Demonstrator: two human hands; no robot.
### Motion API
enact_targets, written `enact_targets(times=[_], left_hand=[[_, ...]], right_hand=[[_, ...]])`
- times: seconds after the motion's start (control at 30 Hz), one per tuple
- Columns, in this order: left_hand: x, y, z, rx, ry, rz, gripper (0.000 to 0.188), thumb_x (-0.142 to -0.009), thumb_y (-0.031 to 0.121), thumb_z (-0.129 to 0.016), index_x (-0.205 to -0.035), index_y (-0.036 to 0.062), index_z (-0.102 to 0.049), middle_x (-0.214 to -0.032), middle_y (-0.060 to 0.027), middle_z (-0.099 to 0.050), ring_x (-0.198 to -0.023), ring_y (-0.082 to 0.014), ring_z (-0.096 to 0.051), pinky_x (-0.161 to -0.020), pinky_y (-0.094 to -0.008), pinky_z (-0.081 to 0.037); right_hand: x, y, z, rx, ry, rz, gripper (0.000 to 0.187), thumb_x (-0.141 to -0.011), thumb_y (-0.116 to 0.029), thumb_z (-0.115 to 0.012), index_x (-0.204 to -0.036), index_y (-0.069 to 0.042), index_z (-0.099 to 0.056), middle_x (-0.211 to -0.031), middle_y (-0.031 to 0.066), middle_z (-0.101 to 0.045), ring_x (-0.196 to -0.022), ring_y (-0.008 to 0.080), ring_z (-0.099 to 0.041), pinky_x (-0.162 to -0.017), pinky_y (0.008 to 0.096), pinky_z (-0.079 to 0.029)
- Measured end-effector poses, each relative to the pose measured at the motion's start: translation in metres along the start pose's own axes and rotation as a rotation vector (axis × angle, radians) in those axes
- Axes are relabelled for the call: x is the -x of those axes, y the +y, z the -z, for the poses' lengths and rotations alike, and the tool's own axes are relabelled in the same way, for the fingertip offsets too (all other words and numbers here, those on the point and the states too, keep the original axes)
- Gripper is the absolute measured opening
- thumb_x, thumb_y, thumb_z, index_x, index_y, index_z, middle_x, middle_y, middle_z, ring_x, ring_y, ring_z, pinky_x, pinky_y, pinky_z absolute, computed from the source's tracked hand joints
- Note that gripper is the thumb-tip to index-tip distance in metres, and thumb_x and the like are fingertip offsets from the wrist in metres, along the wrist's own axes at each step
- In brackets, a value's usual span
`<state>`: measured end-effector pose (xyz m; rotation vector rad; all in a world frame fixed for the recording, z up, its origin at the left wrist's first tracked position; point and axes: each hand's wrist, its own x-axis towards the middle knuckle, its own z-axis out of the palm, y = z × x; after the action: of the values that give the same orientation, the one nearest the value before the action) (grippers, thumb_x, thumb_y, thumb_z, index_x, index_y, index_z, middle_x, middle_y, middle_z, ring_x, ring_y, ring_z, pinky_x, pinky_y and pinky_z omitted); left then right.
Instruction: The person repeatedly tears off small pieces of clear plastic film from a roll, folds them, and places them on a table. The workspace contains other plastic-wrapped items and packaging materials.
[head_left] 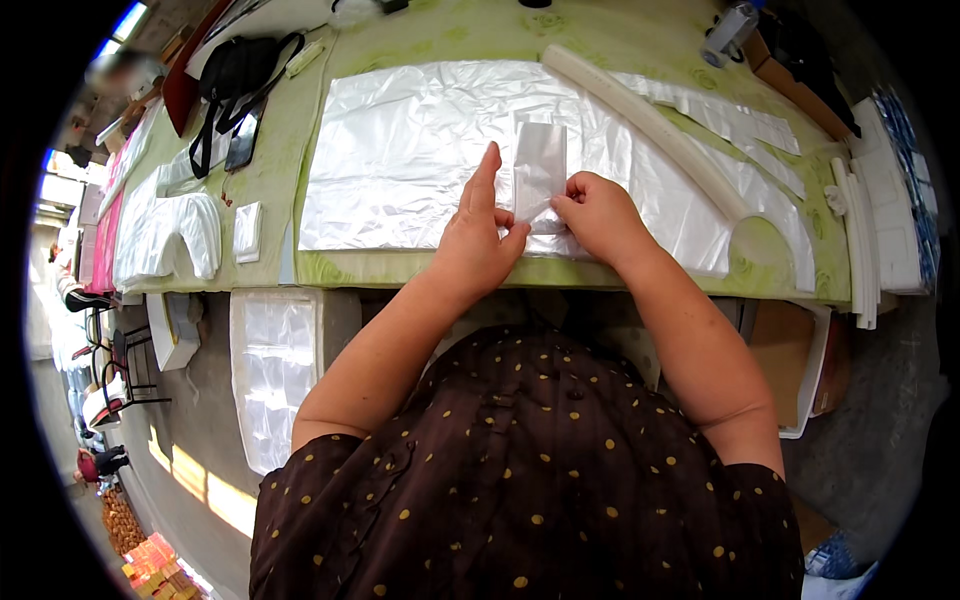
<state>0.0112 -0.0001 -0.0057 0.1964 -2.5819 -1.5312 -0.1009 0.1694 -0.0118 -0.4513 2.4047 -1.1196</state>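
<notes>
- The clear plastic is between the two hands, on top of a big shiny sheet.
- It is a long, thin, folded piece. Its long way runs straight out from the person's body, and its far end points past both hands.
- Its near end is down by the left thumb and the right fingertips.
- The left hand is on the left side. Its fingers point away and its thumb sticks out to the right, with a gap between them. I cannot tell if it touches the plastic.
- The right hand has its thumb and finger pinched on the right edge.
- A white tube lies beyond the right hand, on a slant, its near end to the right.
- Far to the left of the left hand are a small pack and a phone.
</notes>
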Motion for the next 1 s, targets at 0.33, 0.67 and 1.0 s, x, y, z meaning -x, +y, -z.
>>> enact_targets(times=[0.33,0.67,1.0], left_hand=[[-0.007,0.001,-0.002,-0.531,0.038,-0.326,0.078,-0.091,0.018,-0.066,-0.16,0.0103,-0.028,-0.16,-0.02,-0.033,-0.132,-0.0322,-0.05,-0.113,-0.047,-0.038],[-0.027,-0.013,-0.008,-0.816,-0.188,-0.381,0.086,-0.093,0.061,-0.059,-0.154,0.0055,-0.038,-0.163,-0.0183,-0.032,-0.154,-0.0356,-0.023,-0.123,-0.0597,-0.016],[0.025,-0.013,-0.002,-0.664,-0.167,-0.429,0.079,-0.077,0.024,-0.078,-0.148,0.0083,-0.047,-0.156,-0.0092,-0.044,-0.145,-0.0293,-0.04,-0.121,-0.0556,-0.026]], right_hand=[[-0.005,-0.009,0.003,0.06,-0.009,-0.053,0.03,-0.093,-0.031,-0.066,-0.104,-0.003,-0.069,-0.096,0.0169,-0.073,-0.092,0.0323,-0.07,-0.082,0.0412,-0.054],[0.024,-0.012,-0.002,0.019,0.059,0.034,0.037,-0.088,-0.025,-0.069,-0.118,-0.005,-0.06,-0.09,0.0091,-0.069,-0.086,0.0259,-0.069,-0.078,0.0391,-0.054],[0.089,0.012,-0.002,-0.27,-0.067,0.237,0.023,-0.086,-0.006,-0.068,-0.108,-0.003,-0.061,-0.094,0.0104,-0.067,-0.085,0.021,-0.064,-0.079,0.0331,-0.053]])
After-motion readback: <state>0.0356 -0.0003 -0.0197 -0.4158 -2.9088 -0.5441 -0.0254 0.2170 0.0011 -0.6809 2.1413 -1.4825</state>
